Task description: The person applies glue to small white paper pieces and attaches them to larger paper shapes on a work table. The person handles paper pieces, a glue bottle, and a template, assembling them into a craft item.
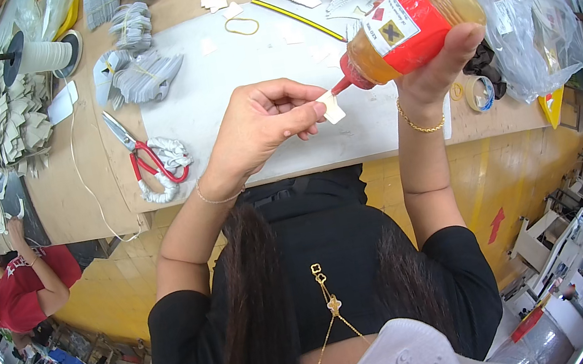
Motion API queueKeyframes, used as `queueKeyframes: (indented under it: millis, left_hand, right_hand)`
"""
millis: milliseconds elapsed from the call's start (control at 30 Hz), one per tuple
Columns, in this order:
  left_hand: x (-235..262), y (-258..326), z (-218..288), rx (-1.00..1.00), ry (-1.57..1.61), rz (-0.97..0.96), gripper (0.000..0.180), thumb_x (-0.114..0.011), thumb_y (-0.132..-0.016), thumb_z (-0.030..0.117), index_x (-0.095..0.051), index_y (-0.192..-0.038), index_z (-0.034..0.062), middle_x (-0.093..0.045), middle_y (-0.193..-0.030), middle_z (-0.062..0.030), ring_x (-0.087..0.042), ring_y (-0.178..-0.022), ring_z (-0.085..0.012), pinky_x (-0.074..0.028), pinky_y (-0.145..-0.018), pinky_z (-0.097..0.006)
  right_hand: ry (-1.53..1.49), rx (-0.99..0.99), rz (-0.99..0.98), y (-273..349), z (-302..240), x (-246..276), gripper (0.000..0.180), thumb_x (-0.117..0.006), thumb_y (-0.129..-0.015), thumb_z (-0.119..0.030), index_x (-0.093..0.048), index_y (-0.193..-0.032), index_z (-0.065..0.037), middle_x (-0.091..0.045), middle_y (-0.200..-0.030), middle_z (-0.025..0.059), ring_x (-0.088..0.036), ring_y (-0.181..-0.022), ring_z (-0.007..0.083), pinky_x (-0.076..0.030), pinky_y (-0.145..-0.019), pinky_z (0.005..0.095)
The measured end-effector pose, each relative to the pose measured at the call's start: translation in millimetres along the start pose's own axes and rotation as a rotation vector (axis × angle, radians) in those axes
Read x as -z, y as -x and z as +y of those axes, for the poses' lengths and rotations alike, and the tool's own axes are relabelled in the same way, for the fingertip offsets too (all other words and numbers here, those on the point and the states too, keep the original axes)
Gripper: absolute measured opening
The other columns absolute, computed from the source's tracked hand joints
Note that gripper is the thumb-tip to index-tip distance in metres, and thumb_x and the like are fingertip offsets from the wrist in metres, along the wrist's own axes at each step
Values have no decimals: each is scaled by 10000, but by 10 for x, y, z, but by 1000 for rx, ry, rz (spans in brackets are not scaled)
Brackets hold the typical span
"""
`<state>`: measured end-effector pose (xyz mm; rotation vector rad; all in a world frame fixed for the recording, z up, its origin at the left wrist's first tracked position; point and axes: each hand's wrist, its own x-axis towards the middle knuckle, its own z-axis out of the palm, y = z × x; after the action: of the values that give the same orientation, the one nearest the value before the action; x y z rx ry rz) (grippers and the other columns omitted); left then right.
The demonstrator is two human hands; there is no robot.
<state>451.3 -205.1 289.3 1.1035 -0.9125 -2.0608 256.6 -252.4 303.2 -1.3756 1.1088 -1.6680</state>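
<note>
Between the thumb and fingers of my left hand (pixel 268 123) is pinched a small cream-coloured cut piece (pixel 332 108). My right hand (pixel 441 64) grips a clear squeeze bottle of amber glue (pixel 405 24) with a red and white label. The bottle is tilted, and its red nozzle (pixel 342 85) points down to the left, at the edge of the piece; whether it touches cannot be made out. Both hands are above a white sheet (pixel 211 72) on the table. Scissors with red handles (pixel 141 157), partly wrapped in white, lie left of my left hand.
Bundled grey pieces (pixel 149 76) lie at the left, beyond them a spool of white cord (pixel 39 54) and a pile of cut pieces (pixel 10 113). A yellow-black pencil (pixel 299 20) lies behind my hands. Plastic bags (pixel 524 27) and a tape roll (pixel 481 94) are at right. A person in red (pixel 38 278) sits at left.
</note>
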Motion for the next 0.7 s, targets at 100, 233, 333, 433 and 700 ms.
queueKeyframes:
  millis: [100,233,333,433,700]
  left_hand:
    - [7,3,-5,-14,34,-14,219,-677,-818,83,-649,-978,-63,-667,-795,-77,-585,-647,-75,-493,-619,-204]
    - [17,-4,-14,-28,92,-35,219,-672,-823,78,-641,-983,-68,-666,-812,-89,-593,-658,-92,-501,-633,-215]
    - [21,-6,-21,-30,115,-35,201,-661,-825,52,-634,-982,-70,-660,-812,-102,-597,-657,-111,-505,-631,-232]
    - [18,-6,-28,-25,144,-22,167,-643,-823,10,-627,-972,-65,-649,-797,-115,-602,-647,-135,-510,-613,-259]
    - [43,1,-16,-17,281,-22,192,-643,-832,34,-603,-995,-61,-654,-808,-121,-606,-640,-134,-518,-610,-251]
  right_hand:
    - [67,37,4,17,-11,4,888,-365,-780,-788,-529,-1100,24,-628,-989,172,-636,-786,185,-534,-694,300]
    - [82,49,9,55,-24,-1,929,-337,-762,-813,-536,-1078,37,-631,-961,159,-631,-780,175,-524,-694,291]
    - [102,43,-28,72,-37,1,945,-324,-753,-825,-546,-1051,44,-631,-937,148,-629,-774,172,-520,-691,288]
    - [114,29,-66,70,-52,17,954,-315,-747,-833,-557,-1022,49,-630,-921,140,-626,-766,170,-517,-678,286]
    - [-143,-145,-95,149,33,141,984,-356,-720,-847,-539,-1019,73,-608,-839,142,-612,-684,193,-518,-585,290]
